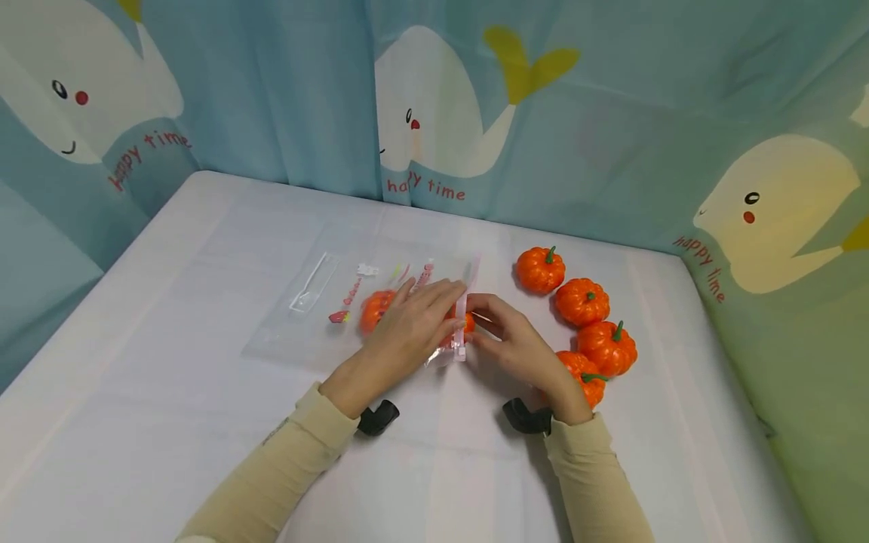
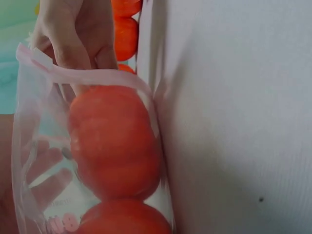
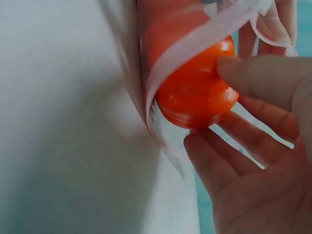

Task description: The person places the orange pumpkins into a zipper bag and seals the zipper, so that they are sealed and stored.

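Note:
A clear zip bag (image 1: 281, 335) with printed pictures lies flat on the table, its pink-edged mouth (image 2: 109, 77) raised and facing right. Inside it is one orange toy pumpkin (image 1: 376, 309). My left hand (image 1: 400, 332) reaches across the bag and holds its upper edge near the mouth. Thumb and fingers of my right hand (image 1: 519, 347) grip a second small pumpkin (image 3: 202, 90), which is partly through the mouth, behind the pink strip. In the left wrist view, this pumpkin sits against the other pumpkin (image 2: 124, 219) inside the bag.
Several more orange pumpkins (image 1: 582, 302) with green stems stand to the right of my right hand, one partly hidden by the wrist. Blue-green curtains (image 1: 611, 151) with whale prints hang behind the white table (image 1: 170, 317). Black wrist mounts (image 1: 379, 417) sit under both wrists.

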Demonstrator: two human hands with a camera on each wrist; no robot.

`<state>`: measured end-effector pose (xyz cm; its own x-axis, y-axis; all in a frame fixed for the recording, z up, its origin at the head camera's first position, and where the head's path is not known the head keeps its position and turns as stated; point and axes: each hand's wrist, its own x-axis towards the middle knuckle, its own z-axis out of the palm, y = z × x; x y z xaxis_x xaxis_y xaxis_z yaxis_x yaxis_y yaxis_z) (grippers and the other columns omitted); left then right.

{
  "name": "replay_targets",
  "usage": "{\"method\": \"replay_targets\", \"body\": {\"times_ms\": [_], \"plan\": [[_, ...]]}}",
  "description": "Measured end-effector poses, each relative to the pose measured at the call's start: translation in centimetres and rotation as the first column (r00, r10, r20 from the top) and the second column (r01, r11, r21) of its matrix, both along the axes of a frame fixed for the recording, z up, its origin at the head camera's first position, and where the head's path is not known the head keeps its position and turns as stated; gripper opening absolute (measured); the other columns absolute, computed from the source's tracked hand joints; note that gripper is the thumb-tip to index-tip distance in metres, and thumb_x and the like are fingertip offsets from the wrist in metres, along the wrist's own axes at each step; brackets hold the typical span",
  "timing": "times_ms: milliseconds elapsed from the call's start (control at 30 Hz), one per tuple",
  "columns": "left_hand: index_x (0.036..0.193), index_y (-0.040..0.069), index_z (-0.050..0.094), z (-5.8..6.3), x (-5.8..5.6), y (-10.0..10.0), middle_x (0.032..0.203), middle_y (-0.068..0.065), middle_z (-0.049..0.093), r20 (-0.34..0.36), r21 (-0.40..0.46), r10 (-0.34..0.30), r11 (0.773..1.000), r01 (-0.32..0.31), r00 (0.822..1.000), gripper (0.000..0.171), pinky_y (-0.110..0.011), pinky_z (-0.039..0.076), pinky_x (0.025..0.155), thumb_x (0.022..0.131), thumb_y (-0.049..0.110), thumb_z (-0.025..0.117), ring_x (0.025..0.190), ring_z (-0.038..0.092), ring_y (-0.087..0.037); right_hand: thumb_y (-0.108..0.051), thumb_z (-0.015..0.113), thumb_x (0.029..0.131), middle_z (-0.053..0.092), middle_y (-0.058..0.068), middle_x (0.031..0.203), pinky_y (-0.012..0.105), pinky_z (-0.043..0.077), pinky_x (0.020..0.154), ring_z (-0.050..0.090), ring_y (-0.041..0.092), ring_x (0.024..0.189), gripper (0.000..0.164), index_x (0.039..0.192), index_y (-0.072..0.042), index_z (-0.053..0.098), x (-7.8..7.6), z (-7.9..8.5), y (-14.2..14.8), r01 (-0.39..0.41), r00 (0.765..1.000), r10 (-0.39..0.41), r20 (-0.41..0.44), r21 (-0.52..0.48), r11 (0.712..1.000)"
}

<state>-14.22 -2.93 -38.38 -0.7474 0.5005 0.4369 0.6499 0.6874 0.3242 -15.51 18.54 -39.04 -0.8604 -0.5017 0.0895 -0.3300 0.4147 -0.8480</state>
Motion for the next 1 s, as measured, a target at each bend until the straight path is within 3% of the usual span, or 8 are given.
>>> {"method": "replay_targets", "body": {"times_ms": [167,300,500,633,867,1000], "plan": [[0.142,0.006,0.051,0.0,0.0,0.4,0.141,-0.010,0.058,-0.031,-0.002,0.027,1.000,-0.027,0.999,0.051,-0.060,0.037,0.113,0.098,0.027,0.063,0.133,0.053,-0.025,0.002,0.067,0.091,0.058,0.012,0.138,0.042,0.043,0.112,0.053,0.027,0.133,0.048,0.136,-0.004,0.053,-0.1,-0.1,-0.3,0.030,1.000,-0.030,0.007,0.011,0.999],[0.143,0.007,0.051,-0.2,0.2,0.6,0.142,-0.009,0.058,-0.035,-0.014,0.052,0.999,-0.052,0.998,0.051,-0.060,0.037,0.113,0.098,0.029,0.062,0.134,0.053,-0.025,0.003,0.064,0.092,0.058,0.014,0.139,0.041,0.044,0.110,0.054,0.028,0.133,0.048,0.139,-0.003,0.053,0.0,-0.5,-0.5,0.008,0.999,-0.008,0.032,0.007,1.000],[0.142,0.006,0.052,-0.6,0.4,1.0,0.142,-0.009,0.058,-0.073,0.011,0.048,0.999,-0.047,0.996,0.050,-0.058,0.034,0.115,0.099,0.031,0.061,0.134,0.053,-0.024,0.004,0.059,0.094,0.061,0.011,0.135,0.041,0.047,0.107,0.057,0.026,0.128,0.040,0.133,-0.004,0.058,0.1,-0.7,-0.8,-0.043,0.998,0.043,0.035,-0.009,0.999],[0.142,0.005,0.052,-0.7,0.6,1.1,0.143,-0.009,0.057,-0.060,0.027,0.047,0.999,-0.045,0.997,0.051,-0.058,0.032,0.116,0.098,0.029,0.062,0.136,0.052,-0.025,0.004,0.056,0.095,0.062,0.010,0.135,0.041,0.045,0.109,0.058,0.024,0.126,0.039,0.133,-0.005,0.059,0.2,-0.8,-0.7,-0.063,0.996,0.062,0.064,0.005,0.998],[0.145,0.008,0.048,0.1,0.7,0.8,0.149,-0.007,0.051,0.045,-0.051,0.058,0.997,-0.056,0.997,0.059,-0.059,0.027,0.119,0.097,0.039,0.062,0.142,0.044,-0.029,0.008,0.053,0.094,0.060,0.011,0.137,0.042,0.044,0.110,0.057,0.027,0.126,0.044,0.136,-0.005,0.056,0.3,-0.5,-0.5,-0.078,0.996,0.078,0.043,-0.010,0.997],[0.147,0.009,0.046,1.0,0.7,0.3,0.152,-0.009,0.047,0.135,-0.085,0.054,0.995,-0.042,0.989,0.066,-0.063,0.023,0.119,0.095,0.046,0.062,0.143,0.041,-0.032,0.007,0.054,0.094,0.062,0.012,0.132,0.034,0.049,0.106,0.059,0.026,0.118,0.043,0.135,-0.005,0.057,0.2,-0.3,-0.4,-0.068,0.997,0.068,0.047,-0.001,0.998]]}}
